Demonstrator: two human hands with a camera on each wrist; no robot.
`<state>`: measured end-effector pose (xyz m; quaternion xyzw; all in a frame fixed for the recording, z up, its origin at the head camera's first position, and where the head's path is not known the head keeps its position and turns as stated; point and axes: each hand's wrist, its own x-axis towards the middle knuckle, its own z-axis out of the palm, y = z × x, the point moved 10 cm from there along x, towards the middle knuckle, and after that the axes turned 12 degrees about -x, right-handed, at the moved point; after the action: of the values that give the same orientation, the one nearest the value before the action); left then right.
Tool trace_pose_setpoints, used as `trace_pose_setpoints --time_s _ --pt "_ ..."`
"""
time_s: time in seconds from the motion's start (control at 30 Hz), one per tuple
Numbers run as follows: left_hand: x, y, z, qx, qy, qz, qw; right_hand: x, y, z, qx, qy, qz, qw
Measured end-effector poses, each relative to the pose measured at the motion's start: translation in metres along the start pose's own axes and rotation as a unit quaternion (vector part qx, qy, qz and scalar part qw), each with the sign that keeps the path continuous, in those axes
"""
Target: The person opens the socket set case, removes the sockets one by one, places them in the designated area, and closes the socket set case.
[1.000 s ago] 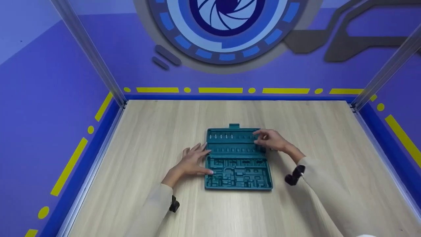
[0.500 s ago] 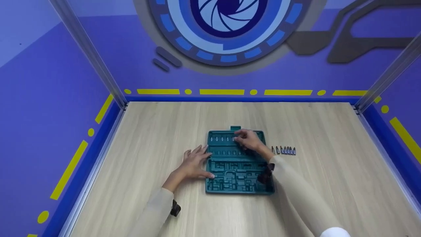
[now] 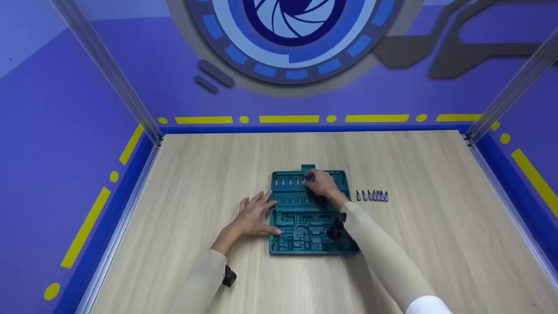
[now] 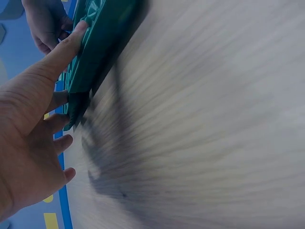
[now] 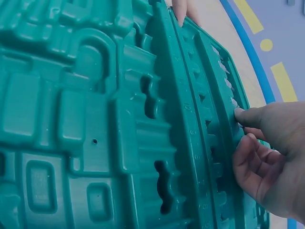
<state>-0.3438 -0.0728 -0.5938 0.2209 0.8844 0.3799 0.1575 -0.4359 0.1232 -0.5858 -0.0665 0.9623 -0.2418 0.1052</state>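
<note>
An open green plastic tool case [image 3: 293, 251] lies on the table, its lid side away from me. Small metal screwdriver bits [image 3: 283, 182] stand in the left part of its far row. My right hand [image 3: 321, 184] reaches over that row and pinches a bit between thumb and fingertips; in the right wrist view the fingers mostly hide it. With fingers spread, my left hand [image 3: 253, 218] touches the case's left edge, the thumb on the near half's rim. The left wrist view shows that thumb [image 4: 64, 50] against the green side wall.
More bits [image 3: 372, 196] lie in a row on the wooden table [image 3: 418, 244], just right of the case. A latch tab [image 3: 307, 167] sticks out from the case's far edge. Blue-purple panels [image 3: 287, 104] enclose the table at back and sides.
My right hand has moved left along the far row, from its right end to beside the seated bits. The bits on the table came into sight. My left hand stays on the case.
</note>
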Motion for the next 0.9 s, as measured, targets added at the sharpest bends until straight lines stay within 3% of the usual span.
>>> trace_pose_setpoints --time_s 0.4,0.67,0.77,0.9 --pt "-0.002 0.001 -0.001 0.004 -0.002 -0.003 1.0000 -0.001 0.000 0.005 0.033 -0.014 -0.007 0.999" --pt "-0.002 -0.003 0.005 0.004 -0.013 -0.019 0.9997 -0.006 0.006 0.009 0.058 0.010 0.002 0.998" --pt "0.000 -0.003 0.005 0.008 -0.015 -0.024 0.9996 -0.007 0.010 0.007 0.095 0.028 0.002 0.995" --pt "0.001 -0.002 0.001 0.016 -0.009 -0.027 0.9995 -0.009 0.012 0.003 0.181 0.027 -0.009 0.983"
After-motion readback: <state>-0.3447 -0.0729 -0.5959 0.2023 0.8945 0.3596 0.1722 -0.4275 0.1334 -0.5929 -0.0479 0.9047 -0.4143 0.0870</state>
